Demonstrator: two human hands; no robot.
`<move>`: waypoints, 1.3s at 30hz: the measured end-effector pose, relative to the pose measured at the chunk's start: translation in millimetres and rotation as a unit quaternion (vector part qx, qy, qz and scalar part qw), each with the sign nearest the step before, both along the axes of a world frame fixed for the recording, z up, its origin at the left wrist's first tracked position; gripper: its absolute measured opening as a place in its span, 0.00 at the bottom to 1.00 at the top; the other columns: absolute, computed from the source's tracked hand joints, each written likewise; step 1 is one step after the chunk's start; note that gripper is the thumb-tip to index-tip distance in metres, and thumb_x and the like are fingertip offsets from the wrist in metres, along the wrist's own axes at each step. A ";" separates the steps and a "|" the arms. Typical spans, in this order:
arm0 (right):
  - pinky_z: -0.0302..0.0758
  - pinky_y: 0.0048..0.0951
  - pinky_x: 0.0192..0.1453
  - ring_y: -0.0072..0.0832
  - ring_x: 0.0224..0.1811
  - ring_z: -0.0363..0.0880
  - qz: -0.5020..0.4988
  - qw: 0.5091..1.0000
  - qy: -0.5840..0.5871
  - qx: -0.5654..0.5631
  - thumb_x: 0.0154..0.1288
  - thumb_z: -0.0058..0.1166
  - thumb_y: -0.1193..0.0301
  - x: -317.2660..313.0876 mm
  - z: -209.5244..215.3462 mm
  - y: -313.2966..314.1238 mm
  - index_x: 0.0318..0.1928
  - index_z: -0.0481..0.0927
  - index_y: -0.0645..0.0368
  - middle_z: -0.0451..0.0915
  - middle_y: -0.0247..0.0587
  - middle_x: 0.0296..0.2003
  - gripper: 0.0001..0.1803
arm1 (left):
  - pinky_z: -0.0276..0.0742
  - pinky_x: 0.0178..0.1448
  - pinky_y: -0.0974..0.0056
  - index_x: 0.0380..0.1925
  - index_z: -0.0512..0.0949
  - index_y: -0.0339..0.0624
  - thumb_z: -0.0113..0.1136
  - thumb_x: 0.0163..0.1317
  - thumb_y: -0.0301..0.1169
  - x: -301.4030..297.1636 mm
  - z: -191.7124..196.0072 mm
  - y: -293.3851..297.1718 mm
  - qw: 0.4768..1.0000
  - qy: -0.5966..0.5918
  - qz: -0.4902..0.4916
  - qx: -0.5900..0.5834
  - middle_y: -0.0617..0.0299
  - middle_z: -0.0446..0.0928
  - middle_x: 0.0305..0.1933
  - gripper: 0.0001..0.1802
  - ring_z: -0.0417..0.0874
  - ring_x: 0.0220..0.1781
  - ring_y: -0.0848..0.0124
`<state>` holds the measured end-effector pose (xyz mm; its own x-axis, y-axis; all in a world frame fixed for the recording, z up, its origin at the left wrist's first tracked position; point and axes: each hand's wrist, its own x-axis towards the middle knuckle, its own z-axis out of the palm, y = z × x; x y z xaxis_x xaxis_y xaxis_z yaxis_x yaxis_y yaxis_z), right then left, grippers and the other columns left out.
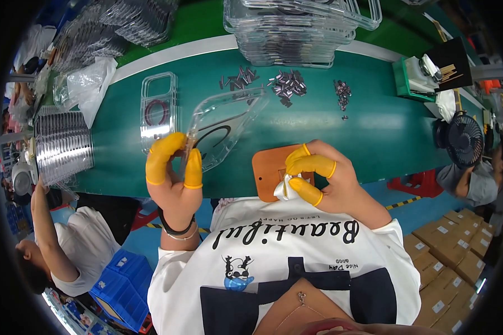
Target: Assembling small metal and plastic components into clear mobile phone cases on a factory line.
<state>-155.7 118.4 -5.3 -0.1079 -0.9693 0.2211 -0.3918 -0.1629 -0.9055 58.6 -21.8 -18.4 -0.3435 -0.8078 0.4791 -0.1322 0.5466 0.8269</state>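
My left hand, with yellow finger cots on its fingertips, pinches the lower left edge of a transparent phone case. The case is tilted up off the table, and a dark ring shows on it. Yellow cots also cover fingers of my right hand, closed on a crumpled white cloth. That hand is over an orange-brown board with a small hole near its left edge. Left of the held case, another transparent phone case with a dark red ring lies on the green table.
Small dark parts lie in several piles behind the held case. Stacked transparent cases stand at the back, and a row of cases at the left. A green bin and a fan are at the right. Another person sits left.
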 end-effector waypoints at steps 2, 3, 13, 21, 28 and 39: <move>0.71 0.25 0.35 0.29 0.33 0.74 -0.004 1.000 -0.014 -0.004 0.48 0.60 0.81 0.4 -1.9 0.1 0.36 0.76 0.60 0.75 0.40 0.37 0.12 | 0.71 0.44 0.66 0.41 0.74 0.34 0.61 0.49 0.16 -6.7 1.5 5.6 0.999 0.008 -0.010 -0.037 0.54 0.76 0.40 0.16 0.76 0.38 0.65; 0.71 0.25 0.35 0.29 0.33 0.74 -0.006 1.000 -0.022 -0.003 0.48 0.60 0.81 0.8 -3.2 0.1 0.36 0.76 0.60 0.75 0.40 0.37 0.12 | 0.71 0.41 0.65 0.40 0.74 0.34 0.62 0.47 0.17 -9.9 8.4 4.9 0.994 -0.037 -0.033 -0.094 0.53 0.76 0.39 0.17 0.76 0.36 0.63; 0.69 0.21 0.29 0.25 0.27 0.71 0.000 0.999 -0.032 -0.010 0.49 0.61 0.81 1.6 0.6 -1.1 0.38 0.76 0.63 0.72 0.41 0.36 0.13 | 0.71 0.26 0.67 0.34 0.83 0.46 0.66 0.32 0.27 -34.3 23.7 5.2 0.931 -0.185 -0.139 -0.282 0.62 0.78 0.35 0.20 0.76 0.29 0.68; 0.68 0.18 0.29 0.19 0.31 0.72 -0.048 0.993 -0.064 -0.086 0.48 0.67 0.75 -9.7 2.7 12.6 0.45 0.76 0.63 0.72 0.40 0.39 0.22 | 0.71 0.28 0.67 0.30 0.83 0.48 0.64 0.32 0.31 -39.1 38.0 21.1 0.904 -0.178 -0.228 -0.316 0.63 0.75 0.32 0.17 0.75 0.30 0.68; 0.61 0.16 0.28 0.15 0.25 0.60 -0.075 0.977 -0.198 0.019 0.49 0.65 0.77 2.2 -4.2 17.3 0.43 0.77 0.65 0.72 0.36 0.36 0.19 | 0.74 0.29 0.67 0.28 0.82 0.47 0.64 0.31 0.32 -37.0 38.4 16.7 0.884 -0.206 -0.253 -0.336 0.62 0.75 0.31 0.17 0.75 0.31 0.67; 0.61 0.16 0.28 0.15 0.24 0.62 -0.054 0.985 -0.164 0.025 0.48 0.62 0.81 0.1 -10.6 17.4 0.43 0.77 0.64 0.72 0.37 0.35 0.18 | 0.76 0.31 0.64 0.26 0.81 0.43 0.68 0.27 0.32 -36.7 31.0 14.7 0.889 -0.201 -0.263 -0.316 0.61 0.73 0.29 0.18 0.74 0.29 0.66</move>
